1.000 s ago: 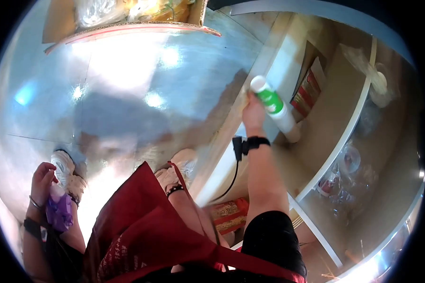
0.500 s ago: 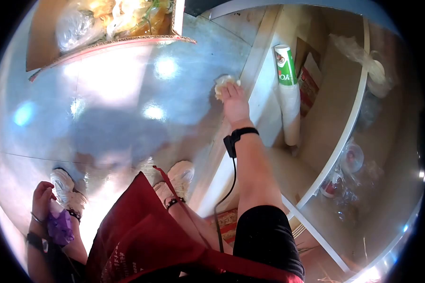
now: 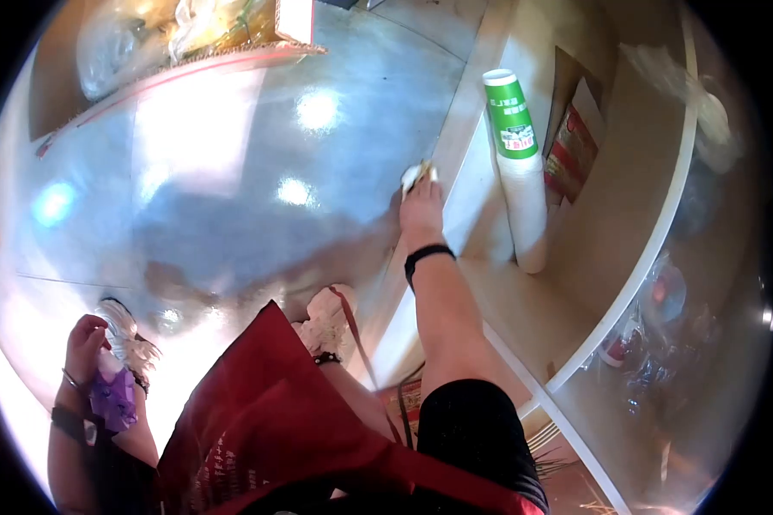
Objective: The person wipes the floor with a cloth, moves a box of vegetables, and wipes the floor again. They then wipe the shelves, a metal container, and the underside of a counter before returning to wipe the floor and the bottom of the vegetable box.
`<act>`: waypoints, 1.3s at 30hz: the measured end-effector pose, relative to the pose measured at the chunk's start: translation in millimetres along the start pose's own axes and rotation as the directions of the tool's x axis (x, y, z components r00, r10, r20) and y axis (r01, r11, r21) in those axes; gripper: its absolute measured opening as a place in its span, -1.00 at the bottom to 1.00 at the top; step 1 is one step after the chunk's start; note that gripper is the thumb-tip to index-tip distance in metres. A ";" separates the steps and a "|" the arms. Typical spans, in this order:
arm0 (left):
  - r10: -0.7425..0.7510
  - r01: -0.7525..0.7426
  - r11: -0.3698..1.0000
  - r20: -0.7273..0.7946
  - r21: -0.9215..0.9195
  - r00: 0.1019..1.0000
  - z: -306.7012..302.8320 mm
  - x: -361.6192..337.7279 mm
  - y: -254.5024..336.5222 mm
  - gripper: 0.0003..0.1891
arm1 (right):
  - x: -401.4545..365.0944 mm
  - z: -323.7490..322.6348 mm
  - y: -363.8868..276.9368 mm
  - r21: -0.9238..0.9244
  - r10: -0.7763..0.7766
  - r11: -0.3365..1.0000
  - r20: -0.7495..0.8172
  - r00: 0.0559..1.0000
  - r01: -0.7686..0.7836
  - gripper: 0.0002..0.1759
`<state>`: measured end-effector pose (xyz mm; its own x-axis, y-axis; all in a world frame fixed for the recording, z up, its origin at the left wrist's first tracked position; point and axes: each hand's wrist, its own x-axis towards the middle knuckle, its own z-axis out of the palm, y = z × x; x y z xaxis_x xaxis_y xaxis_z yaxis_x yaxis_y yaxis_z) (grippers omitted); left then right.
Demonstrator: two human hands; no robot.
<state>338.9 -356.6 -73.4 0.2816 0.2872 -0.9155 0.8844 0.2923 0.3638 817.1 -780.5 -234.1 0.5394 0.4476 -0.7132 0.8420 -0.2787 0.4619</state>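
My right hand (image 3: 423, 209) reaches down to the floor beside the white shelf edge, its fingers closed on a crumpled pale wipe (image 3: 417, 176). At the lower left, my left hand (image 3: 87, 343) is raised near my body with its fingers curled. A purple crumpled item (image 3: 113, 399) hangs just below it, by the wrist; whether the fingers hold part of it cannot be made out. A red apron (image 3: 283, 412) covers the front of my body.
A cardboard box (image 3: 172, 73) with plastic-wrapped things stands at the upper left. Right of my right hand, a stack of cups (image 3: 522, 193) in a green sleeve lies in a shelf compartment (image 3: 614, 232). Clear plastic packaging (image 3: 648, 343) is farther right. My shoes (image 3: 326, 322) are below.
My right hand has moved slightly nearer to me along the shelf edge with the wipe, which looks more bunched. The view has shifted a little, and the cup stack shows a different side.
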 end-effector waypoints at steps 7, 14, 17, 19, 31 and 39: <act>0.034 -0.034 0.999 -0.008 0.021 0.999 -11.6 1.2 22.9 -0.86 | -74.0 54.8 -51.5 0.077 -0.121 0.991 0.102 0.987 0.113 -0.49; 0.047 -0.049 0.997 0.043 0.061 0.998 -34.2 8.5 10.2 -0.86 | -125.2 64.2 -83.5 0.309 -0.180 0.943 0.159 0.971 0.124 -0.57; 0.052 -0.059 0.991 0.060 0.119 0.997 -33.4 10.0 10.7 -0.86 | -127.6 -5.0 -62.8 0.458 -0.326 0.879 0.377 0.867 0.131 -0.63; 0.064 -0.071 0.992 0.071 0.101 0.995 -30.4 11.0 12.1 -0.86 | -125.5 -50.3 -43.9 0.577 -0.234 0.814 0.213 0.949 0.071 -0.69; 0.268 -0.224 0.927 -0.114 0.300 0.957 -46.7 -8.0 73.9 -0.90 | -92.7 11.7 -144.0 0.855 0.599 -0.423 0.513 0.614 -0.301 -0.60; 0.392 -0.146 0.812 -0.342 0.565 0.854 -81.0 -35.9 57.2 -0.90 | 47.9 -10.1 -99.1 0.936 0.881 -0.033 0.193 0.432 -0.351 -0.31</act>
<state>349.3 -276.4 -5.8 0.4597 0.6720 -0.5806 0.8873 -0.3200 0.3322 759.4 -722.9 -308.7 0.9763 -0.2162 -0.0024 -0.2095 -0.9432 -0.2579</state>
